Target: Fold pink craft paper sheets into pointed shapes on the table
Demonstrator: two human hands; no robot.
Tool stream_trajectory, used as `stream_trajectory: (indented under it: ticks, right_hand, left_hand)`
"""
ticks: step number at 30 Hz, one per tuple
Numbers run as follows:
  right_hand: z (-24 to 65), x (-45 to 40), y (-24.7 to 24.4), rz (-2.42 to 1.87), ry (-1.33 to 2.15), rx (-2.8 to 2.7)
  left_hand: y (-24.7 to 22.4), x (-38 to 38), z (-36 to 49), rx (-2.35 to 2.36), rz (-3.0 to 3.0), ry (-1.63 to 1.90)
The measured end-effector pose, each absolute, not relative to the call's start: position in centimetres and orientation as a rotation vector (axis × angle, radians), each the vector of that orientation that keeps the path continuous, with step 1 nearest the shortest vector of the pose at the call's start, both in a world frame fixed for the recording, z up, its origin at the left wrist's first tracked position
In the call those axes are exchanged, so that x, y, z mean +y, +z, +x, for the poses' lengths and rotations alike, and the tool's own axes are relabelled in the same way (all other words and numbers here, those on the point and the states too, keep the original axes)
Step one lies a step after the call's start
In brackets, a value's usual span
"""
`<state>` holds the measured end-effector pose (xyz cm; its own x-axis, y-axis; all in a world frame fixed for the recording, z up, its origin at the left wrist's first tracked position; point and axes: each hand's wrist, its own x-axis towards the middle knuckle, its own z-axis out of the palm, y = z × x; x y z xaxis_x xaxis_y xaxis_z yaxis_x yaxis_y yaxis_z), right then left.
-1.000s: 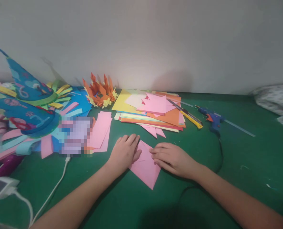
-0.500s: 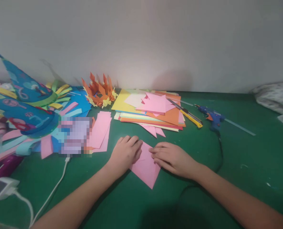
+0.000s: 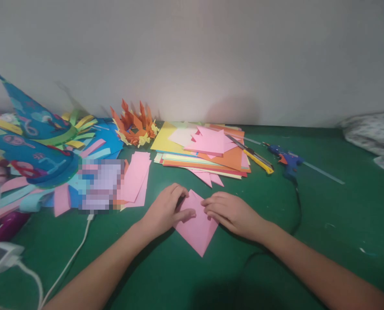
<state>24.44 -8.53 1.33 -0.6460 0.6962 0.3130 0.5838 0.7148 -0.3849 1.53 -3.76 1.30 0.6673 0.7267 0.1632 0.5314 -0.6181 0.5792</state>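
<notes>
A folded pink paper point(image 3: 200, 234) lies on the green table with one corner pointing toward me. My left hand point(image 3: 169, 209) rests at its left edge, the thumb laid on the paper and the other fingers curled at the upper left side, with a gap between thumb and fingers. On the right side, my right hand point(image 3: 232, 213) lies palm down, its fingertips pressing on the paper's upper right edge. Crease lines show on the paper between the hands.
Coloured paper sheets point(image 3: 204, 161), a yellow cutter point(image 3: 258, 160) and a blue glue gun point(image 3: 288, 160) lie behind the hands. Further left are an orange paper crown point(image 3: 135, 129), pink strips point(image 3: 135, 181), blue cone hats point(image 3: 36, 112) and a white cable point(image 3: 77, 254).
My left thumb has come onto the paper, away from the fingers, uncovering its upper corner. The paper has shifted slightly left. My right hand has barely moved.
</notes>
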Motion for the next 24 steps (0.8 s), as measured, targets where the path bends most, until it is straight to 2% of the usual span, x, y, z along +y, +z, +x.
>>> stream_trajectory:
  ticks: [9,24]
  right_hand:
    - [24.1,-8.5,0.8,-1.044,0.271,-2.519]
    - [23.9,-8.1,0.9,-1.203,0.348,-2.504]
  left_hand:
    - [2.0,-3.8,0.7,0.942,2.201,0.464]
    - [1.0,-3.1,0.7,1.218,1.964,0.680]
